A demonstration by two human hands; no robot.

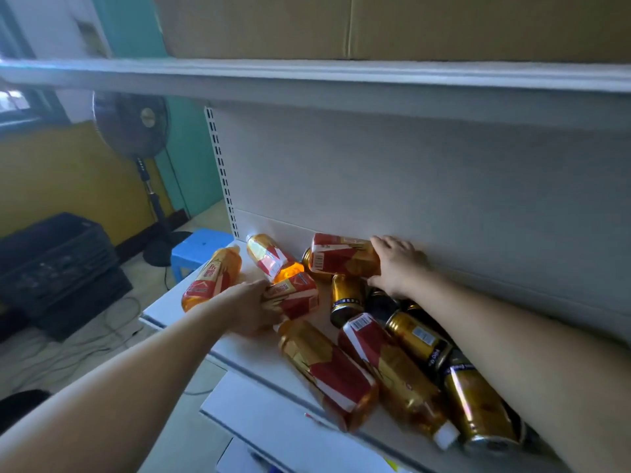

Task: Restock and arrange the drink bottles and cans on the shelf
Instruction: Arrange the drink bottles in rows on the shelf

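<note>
Several amber tea bottles with red and gold labels lie on their sides on the white shelf (239, 356), mixed with several gold and black cans. My left hand (251, 310) grips one lying bottle (297, 295) near the shelf's left middle. My right hand (397, 264) is closed around another lying bottle (338, 257) against the back panel. Two bottles (327, 373) (396, 373) lie close to the front edge. Gold cans (346, 297) (421, 339) (478, 404) lie under and beside my right forearm, partly hidden by it.
An upper shelf (307, 76) carries a cardboard box (375, 25). Left of the shelving stand a black fan (131, 124), a blue stool (198, 250) and a black crate (58, 268), with cables on the floor. A lower shelf (259, 418) juts out below.
</note>
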